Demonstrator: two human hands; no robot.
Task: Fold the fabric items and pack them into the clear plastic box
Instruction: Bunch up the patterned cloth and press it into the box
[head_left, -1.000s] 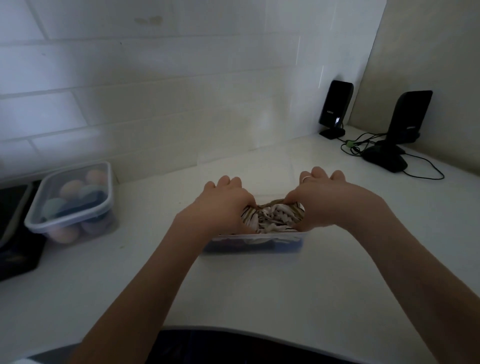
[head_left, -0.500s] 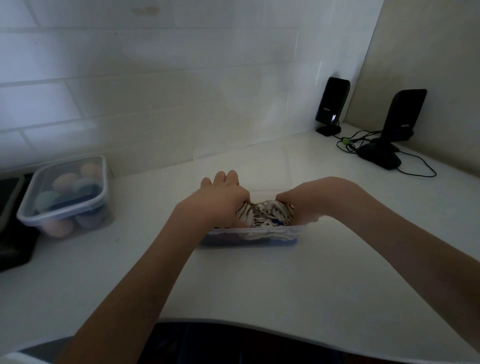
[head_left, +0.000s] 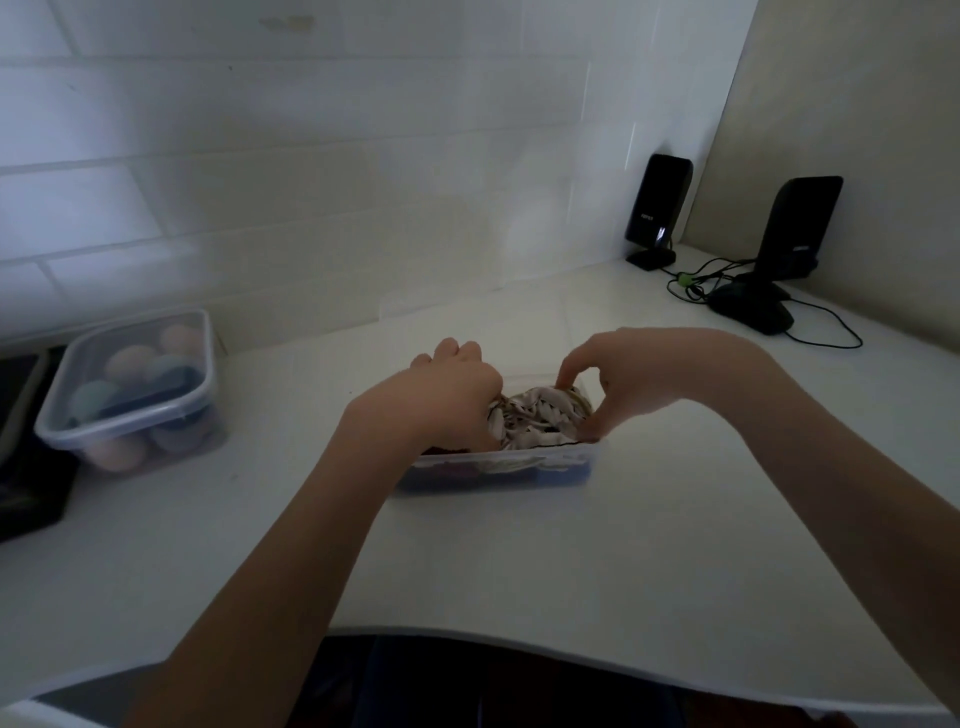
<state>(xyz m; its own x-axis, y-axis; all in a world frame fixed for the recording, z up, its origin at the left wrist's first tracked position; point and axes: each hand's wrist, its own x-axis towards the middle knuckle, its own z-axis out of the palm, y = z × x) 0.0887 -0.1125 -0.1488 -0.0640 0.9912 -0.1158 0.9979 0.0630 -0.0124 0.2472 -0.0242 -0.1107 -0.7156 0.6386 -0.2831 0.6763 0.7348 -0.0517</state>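
Note:
A clear plastic box (head_left: 498, 466) stands on the white counter in front of me. A bundled white fabric with a dark leaf pattern (head_left: 537, 422) fills its top, and darker fabric shows through the front wall. My left hand (head_left: 449, 402) is curled over the left end of the patterned fabric and presses on it. My right hand (head_left: 631, 382) sits at the right end, its thumb and fingers pinching the fabric's edge, with one fingertip on top of the bundle. Both hands hide the box's side walls.
A lidded clear container (head_left: 132, 387) of rounded pastel items stands at the left, beside a dark object (head_left: 26, 467) at the frame's edge. Two black speakers (head_left: 657, 208) (head_left: 792, 234) with cables (head_left: 696, 283) stand in the far right corner. The tiled wall runs behind the counter.
My right hand has turned from a flat press with fingers over the box's far rim into a pinch at the fabric's right end. The left hand stays curled on the left end.

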